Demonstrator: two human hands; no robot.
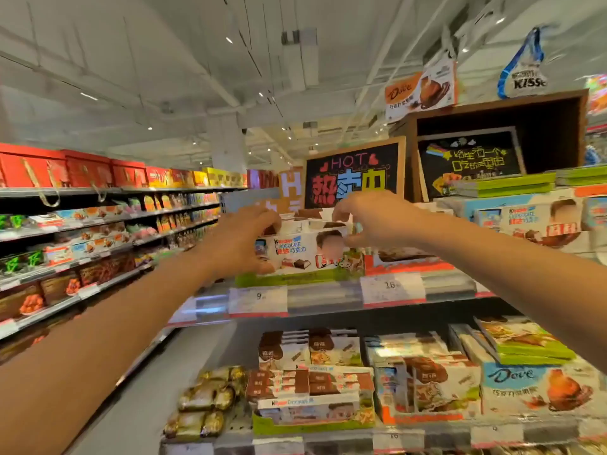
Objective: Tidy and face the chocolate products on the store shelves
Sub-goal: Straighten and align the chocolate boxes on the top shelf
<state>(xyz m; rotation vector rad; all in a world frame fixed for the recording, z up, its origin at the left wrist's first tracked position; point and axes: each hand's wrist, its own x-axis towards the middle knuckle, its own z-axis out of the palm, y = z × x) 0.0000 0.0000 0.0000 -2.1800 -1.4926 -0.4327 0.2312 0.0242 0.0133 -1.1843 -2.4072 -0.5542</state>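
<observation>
A white Kinder chocolate box [297,249] stands face-out in a green display tray [295,279] on the upper shelf. My left hand [244,239] grips the box's left end, fingers over the top and thumb low on the front. My right hand [368,221] pinches the box's upper right corner. Behind it lie more white packs [315,221], partly hidden by my fingers.
Price tags [259,298] line the shelf edge. To the right are an orange tray [407,259] and large Kinder boxes [528,221]. The lower shelf holds Kinder packs [312,407], gold-wrapped chocolates [207,399] and Dove boxes [538,389]. A chalkboard sign [353,174] stands behind. An aisle of shelves runs left.
</observation>
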